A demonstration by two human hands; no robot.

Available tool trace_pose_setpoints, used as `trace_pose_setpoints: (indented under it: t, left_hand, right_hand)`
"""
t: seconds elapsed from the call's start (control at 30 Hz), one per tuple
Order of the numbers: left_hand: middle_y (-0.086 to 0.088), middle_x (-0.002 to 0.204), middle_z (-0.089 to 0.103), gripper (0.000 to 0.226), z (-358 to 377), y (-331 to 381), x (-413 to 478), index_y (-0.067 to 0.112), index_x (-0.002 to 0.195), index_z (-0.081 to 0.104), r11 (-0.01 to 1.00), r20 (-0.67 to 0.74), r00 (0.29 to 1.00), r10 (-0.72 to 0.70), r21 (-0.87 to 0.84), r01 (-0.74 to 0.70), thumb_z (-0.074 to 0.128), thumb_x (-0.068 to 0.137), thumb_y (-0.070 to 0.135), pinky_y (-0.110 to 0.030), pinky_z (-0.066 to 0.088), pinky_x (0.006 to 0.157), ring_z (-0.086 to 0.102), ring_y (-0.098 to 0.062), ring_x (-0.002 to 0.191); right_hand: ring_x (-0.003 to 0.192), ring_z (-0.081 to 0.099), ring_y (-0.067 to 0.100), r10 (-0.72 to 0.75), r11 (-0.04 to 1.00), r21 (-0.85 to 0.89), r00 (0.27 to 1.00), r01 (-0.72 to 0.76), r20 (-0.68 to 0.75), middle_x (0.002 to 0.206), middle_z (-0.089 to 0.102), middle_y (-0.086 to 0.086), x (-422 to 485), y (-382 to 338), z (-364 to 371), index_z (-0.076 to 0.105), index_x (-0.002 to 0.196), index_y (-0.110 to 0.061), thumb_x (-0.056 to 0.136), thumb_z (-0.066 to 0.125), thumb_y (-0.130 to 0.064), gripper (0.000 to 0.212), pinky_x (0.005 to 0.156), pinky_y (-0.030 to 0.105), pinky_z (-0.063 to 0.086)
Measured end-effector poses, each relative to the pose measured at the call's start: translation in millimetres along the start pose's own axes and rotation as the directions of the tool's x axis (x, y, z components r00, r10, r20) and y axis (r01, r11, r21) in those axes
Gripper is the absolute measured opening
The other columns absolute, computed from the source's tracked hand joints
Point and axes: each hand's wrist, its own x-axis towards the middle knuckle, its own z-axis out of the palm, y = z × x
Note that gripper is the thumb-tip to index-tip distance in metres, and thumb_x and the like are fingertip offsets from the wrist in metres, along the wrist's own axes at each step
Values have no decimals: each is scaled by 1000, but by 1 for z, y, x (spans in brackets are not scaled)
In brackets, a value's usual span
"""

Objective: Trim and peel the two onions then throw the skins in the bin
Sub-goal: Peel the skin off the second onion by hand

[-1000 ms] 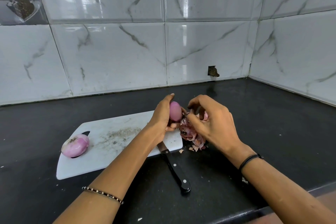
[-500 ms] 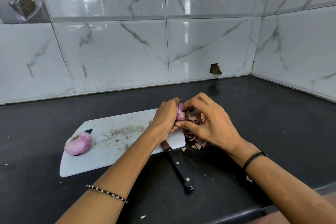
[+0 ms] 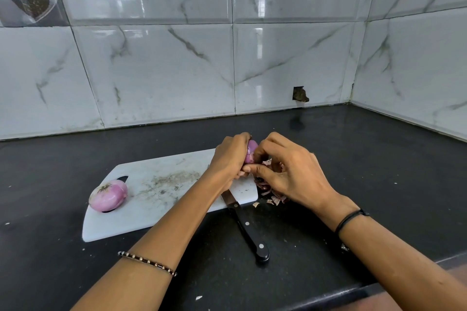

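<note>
My left hand (image 3: 228, 159) grips a small purple onion (image 3: 250, 151) above the right end of the white cutting board (image 3: 161, 192). My right hand (image 3: 290, 171) has its fingers curled against the same onion, thumb and fingertips pinching at its skin. Under the right hand, a pile of purple onion skins (image 3: 271, 195) lies on the black counter just off the board's right edge. A second onion (image 3: 108, 195), pink and peeled, rests on the board's left end over the handle hole. A black-handled knife (image 3: 246, 228) lies across the board's front edge, handle toward me.
The black counter (image 3: 379, 171) runs back to marble-tiled walls that meet in a corner at the right. A small hole (image 3: 300, 94) shows in the back wall tile. The counter's front edge (image 3: 353, 293) is near my right forearm. No bin is in view.
Both hands have closed in on the onion, which was more exposed a second ago. My right fingers moved from beside it onto its surface. The other onion and the knife stayed put.
</note>
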Motion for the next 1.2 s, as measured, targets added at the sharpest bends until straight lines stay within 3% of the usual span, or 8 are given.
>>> trace_pose_setpoints:
  t: [0.17, 0.3, 0.5, 0.6, 0.73, 0.93, 1.03, 1.2]
  left_hand:
    - [-2, 42, 47, 41, 0, 2, -1, 10, 74, 56, 1000, 4, 1000, 0, 11, 0, 41, 102, 37, -19, 30, 36, 39, -14, 32]
    - [1, 45, 47, 39, 0, 1, -2, 13, 66, 52, 1000, 14, 999, 29, 11, -29, 40, 99, 30, -21, 28, 39, 36, -13, 34]
    - [3, 46, 54, 41, 3, 0, -3, 16, 58, 54, 997, -47, 998, 37, 70, -34, 44, 89, 40, -40, 37, 69, 42, -17, 41]
    - [2, 48, 55, 39, 4, 2, -3, 16, 58, 56, 997, -68, 997, 39, 63, -34, 45, 86, 41, -44, 37, 72, 43, -18, 44]
    - [4, 41, 48, 42, 4, -1, 0, 17, 57, 54, 996, -59, 997, 49, 75, -44, 46, 91, 41, -38, 37, 66, 42, -16, 42]
    - [2, 35, 41, 43, 0, 3, 0, 9, 66, 52, 998, -20, 998, 54, 15, -53, 44, 99, 36, -18, 28, 36, 34, -12, 28]
    - [2, 36, 42, 44, 0, 0, -2, 8, 68, 56, 998, 4, 999, 51, 22, -51, 42, 100, 35, -19, 27, 34, 34, -12, 30]
    - [3, 41, 42, 47, 1, -2, -1, 16, 53, 44, 998, 5, 999, 53, 26, -53, 43, 98, 31, -23, 29, 42, 33, -12, 32]
  right_hand:
    - [76, 52, -1, 45, 995, 88, 998, -42, -31, 91, 53, -17, 1, -2, -3, 53, 97, -29, 83, 73, -60, 39, 60, 26, 47]
    - [78, 52, 4, -15, 997, 75, 1000, 16, -9, 104, 53, -14, 1, -2, -2, 60, 107, -28, 86, 72, -56, 37, 60, 37, 52]
    - [77, 53, 11, -40, 999, 24, 999, 41, -15, 104, 53, -13, 0, -1, -2, 63, 108, -29, 88, 71, -56, 34, 56, 41, 51]
    - [75, 52, 10, -36, 999, 8, 999, 36, -37, 102, 53, -13, 0, -2, -3, 64, 108, -30, 87, 70, -57, 35, 56, 40, 52]
    - [68, 51, 12, -68, 995, -76, 998, 67, -7, 99, 53, -13, 1, -2, -2, 61, 99, -32, 92, 65, -57, 27, 51, 39, 49]
    - [69, 50, 5, 17, 1000, -23, 999, -18, -35, 89, 48, -17, 0, -3, -2, 48, 93, -32, 88, 66, -61, 35, 56, 32, 46]
    - [74, 50, -1, 25, 999, 23, 999, -24, -38, 93, 49, -19, 0, -3, -4, 48, 99, -32, 84, 71, -62, 41, 60, 29, 47]
    - [77, 51, 11, -43, 999, -4, 999, 43, -10, 104, 53, -12, 0, -4, -4, 62, 107, -27, 89, 67, -57, 36, 55, 38, 50]
